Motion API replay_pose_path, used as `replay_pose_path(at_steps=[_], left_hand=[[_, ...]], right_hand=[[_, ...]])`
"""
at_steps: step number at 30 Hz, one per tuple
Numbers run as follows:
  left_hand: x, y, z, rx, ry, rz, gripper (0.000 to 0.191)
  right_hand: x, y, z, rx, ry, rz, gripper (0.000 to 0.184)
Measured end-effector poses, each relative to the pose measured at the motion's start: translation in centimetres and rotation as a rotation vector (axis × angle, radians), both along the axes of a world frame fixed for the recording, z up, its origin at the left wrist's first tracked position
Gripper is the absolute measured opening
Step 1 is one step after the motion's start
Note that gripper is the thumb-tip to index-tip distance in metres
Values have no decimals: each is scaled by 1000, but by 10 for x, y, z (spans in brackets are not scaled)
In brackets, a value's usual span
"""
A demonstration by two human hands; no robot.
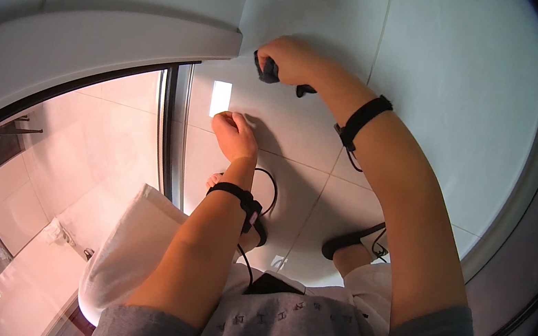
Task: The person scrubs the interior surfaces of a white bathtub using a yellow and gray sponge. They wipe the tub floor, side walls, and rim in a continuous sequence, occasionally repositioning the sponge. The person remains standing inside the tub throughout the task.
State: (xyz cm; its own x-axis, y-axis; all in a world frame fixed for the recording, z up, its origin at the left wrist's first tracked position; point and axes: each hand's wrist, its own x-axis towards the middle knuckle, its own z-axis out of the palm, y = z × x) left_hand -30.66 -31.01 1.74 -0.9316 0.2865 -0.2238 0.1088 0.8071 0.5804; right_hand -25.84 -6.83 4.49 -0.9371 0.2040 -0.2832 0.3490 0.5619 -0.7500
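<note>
My right hand [287,61] is raised in front of the pale tiled wall [432,88], its fingers curled around a dark cloth-like item [269,70]. Bits of dark material show on both sides of the fist; the rest is hidden by the palm. Lower and to the left, my left hand [235,136] is curled into a loose fist above the floor tiles [293,182]. Nothing shows between its fingers. Each forearm wears a black strap, the left strap [232,190] and the right strap [364,119], with thin cables attached.
A white ledge [112,32] juts out at the upper left. Beneath it runs a black-framed opening or glass panel [170,127], with a pinkish-lit tiled room beyond. My feet stand in dark slippers [349,242] on the floor. A black cable [275,195] loops beside my left forearm.
</note>
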Motion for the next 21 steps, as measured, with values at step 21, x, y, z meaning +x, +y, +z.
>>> replay_pose_path(at_steps=[21], left_hand=[[-10,-2,-8,-238,103,-234,27]], right_hand=[[-21,-46,3,211,-35,2,41]])
